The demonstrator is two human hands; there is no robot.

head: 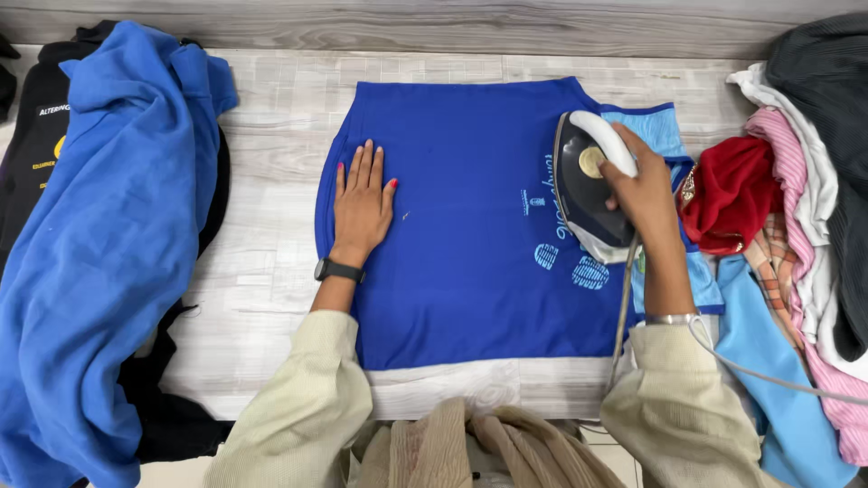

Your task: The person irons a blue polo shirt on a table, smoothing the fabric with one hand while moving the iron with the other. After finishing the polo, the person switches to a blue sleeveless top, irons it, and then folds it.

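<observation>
Nearest the camera, two cream sleeves reach out over the table [262,271], a pale wood-grain surface. On it a royal-blue shirt [470,253] lies spread flat, with a pale blue print toward its right side.

The left hand [362,203] rests palm down on the shirt's left part, its fingers [366,167] straight, close together and gripping nothing, simply pinning the cloth. A dark watch sits on that wrist.

The right hand [646,190] has its fingers wrapped fully around the white handle of the iron [588,194], which sits on the shirt just beside the print. Its grey cord [624,307] trails back toward the body.

To iron well here, I would judge that the flat hand should keep the cloth taut and stay well apart from the hot plate, the strokes should be slow and even, and the print is best skirted, since heat could harm it. The cord should stay off the smoothed cloth.

Further left lies a heap of blue and black clothes [99,244]; at the right, a pile of red, pink and white laundry [787,199].
</observation>
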